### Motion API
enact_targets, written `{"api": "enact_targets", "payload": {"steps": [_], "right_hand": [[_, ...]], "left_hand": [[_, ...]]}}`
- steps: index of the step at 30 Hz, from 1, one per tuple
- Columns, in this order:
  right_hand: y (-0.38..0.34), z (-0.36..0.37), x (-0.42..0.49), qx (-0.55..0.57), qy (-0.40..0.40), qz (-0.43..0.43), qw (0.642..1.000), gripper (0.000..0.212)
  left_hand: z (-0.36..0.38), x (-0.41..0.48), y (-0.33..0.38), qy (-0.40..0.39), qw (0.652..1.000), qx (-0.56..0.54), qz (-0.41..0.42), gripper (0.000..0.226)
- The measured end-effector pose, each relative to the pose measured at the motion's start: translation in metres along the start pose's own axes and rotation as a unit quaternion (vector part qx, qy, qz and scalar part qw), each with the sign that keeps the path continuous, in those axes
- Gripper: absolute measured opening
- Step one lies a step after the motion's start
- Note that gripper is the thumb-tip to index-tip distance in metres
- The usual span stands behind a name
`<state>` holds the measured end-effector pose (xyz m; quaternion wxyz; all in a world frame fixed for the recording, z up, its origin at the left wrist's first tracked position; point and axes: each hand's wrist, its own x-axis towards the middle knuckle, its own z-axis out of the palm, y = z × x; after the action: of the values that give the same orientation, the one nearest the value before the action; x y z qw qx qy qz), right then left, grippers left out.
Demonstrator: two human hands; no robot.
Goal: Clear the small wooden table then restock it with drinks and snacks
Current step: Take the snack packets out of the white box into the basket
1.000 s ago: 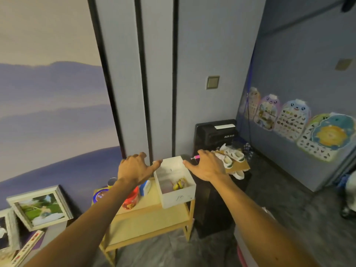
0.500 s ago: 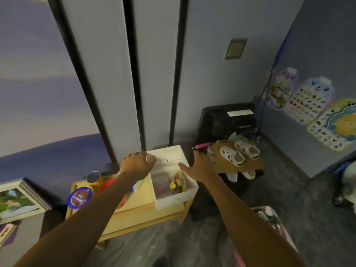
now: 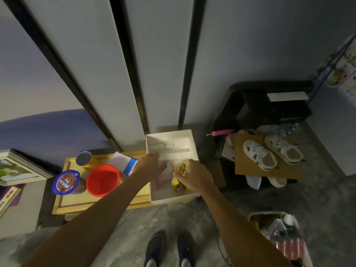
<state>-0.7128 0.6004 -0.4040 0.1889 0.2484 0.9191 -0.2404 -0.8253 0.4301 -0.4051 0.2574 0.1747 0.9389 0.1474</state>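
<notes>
Centre frame: white box (image 3: 171, 197) on tabletop (image 3: 77, 201) is entered by both open hands; right hand (image 3: 194, 176) nearest snack packets (image 3: 180, 170), left hand (image 3: 152, 166) beside.

The box (image 3: 171, 196) is white, the tub (image 3: 103, 183) red. The wooden table (image 3: 77, 204) is pale yellow. The snack packets (image 3: 181, 170) are yellow.

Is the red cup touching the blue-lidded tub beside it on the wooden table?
Cannot tell. In the head view the red cup overlaps the edge of the blue-lidded tub on the wooden table, so neither contact nor a gap shows plainly.
</notes>
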Motion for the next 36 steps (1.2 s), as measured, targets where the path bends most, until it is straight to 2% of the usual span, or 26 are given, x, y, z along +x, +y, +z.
{"api": "enact_targets", "payload": {"steps": [3, 6, 10, 13, 17, 20, 25, 28, 30, 33, 36], "right_hand": [[0.003, 0.015, 0.028, -0.035, -0.018, 0.002, 0.999, 0.098], [0.003, 0.033, 0.055, -0.091, 0.004, 0.001, 0.996, 0.097], [-0.006, 0.064, 0.066, -0.221, 0.064, -0.014, 0.973, 0.093], [-0.005, 0.091, 0.070, -0.169, 0.055, -0.001, 0.984, 0.090], [0.005, 0.110, 0.079, -0.042, -0.007, 0.090, 0.995, 0.104], [0.010, 0.116, 0.091, 0.010, -0.044, 0.113, 0.993, 0.111], [0.015, 0.118, 0.099, 0.065, 0.004, 0.101, 0.993, 0.097], [0.016, 0.111, 0.098, 0.104, 0.021, 0.093, 0.990, 0.084], [0.016, 0.105, 0.095, 0.118, 0.036, 0.077, 0.989, 0.078], [0.015, 0.094, 0.091, 0.087, 0.066, 0.036, 0.993, 0.077], [0.009, 0.069, 0.085, 0.081, 0.086, 0.009, 0.993, 0.077]], "left_hand": [[0.025, 0.026, 0.007, -0.012, 1.000, 0.002, 0.004, 0.043], [0.057, 0.055, 0.002, -0.039, 0.999, 0.038, 0.002, 0.038], [0.092, 0.081, -0.012, -0.099, 0.992, 0.065, -0.031, 0.055], [0.104, 0.089, -0.016, -0.130, 0.986, 0.100, -0.036, 0.066], [0.119, 0.099, -0.018, -0.142, 0.979, 0.140, -0.029, 0.058], [0.127, 0.105, -0.018, -0.143, 0.974, 0.173, -0.009, 0.058], [0.134, 0.112, -0.022, -0.156, 0.969, 0.189, 0.007, 0.045], [0.128, 0.106, -0.022, -0.165, 0.975, 0.145, -0.023, 0.043], [0.123, 0.102, -0.022, -0.139, 0.984, 0.109, -0.030, 0.044], [0.108, 0.092, -0.020, -0.085, 0.994, 0.065, -0.027, 0.033], [0.087, 0.082, -0.015, -0.040, 0.998, 0.041, -0.011, 0.037]]}}
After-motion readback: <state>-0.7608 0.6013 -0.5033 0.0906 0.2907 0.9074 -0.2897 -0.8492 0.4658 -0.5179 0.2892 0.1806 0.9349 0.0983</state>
